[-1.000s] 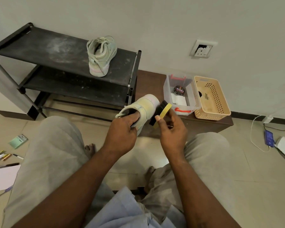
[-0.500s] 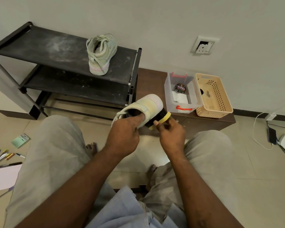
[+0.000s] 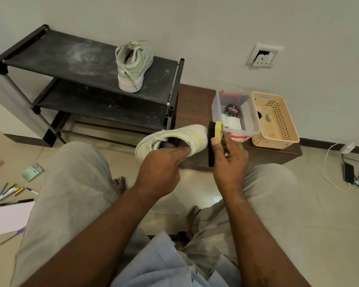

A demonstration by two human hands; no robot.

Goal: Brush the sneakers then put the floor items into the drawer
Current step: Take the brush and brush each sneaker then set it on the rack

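A person's left hand [image 3: 160, 168], fingers hooked inside the sneaker [image 3: 174, 139], held it above the floor [image 3: 195, 183], toe pointing right, where the right hand's [image 3: 229, 162] fingers clamped the brush [image 3: 211, 131] upright against that toe.

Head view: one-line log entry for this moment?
phase: brushing | left hand: grips sneaker | right hand: holds shoe brush against it | second sneaker: on shoe rack
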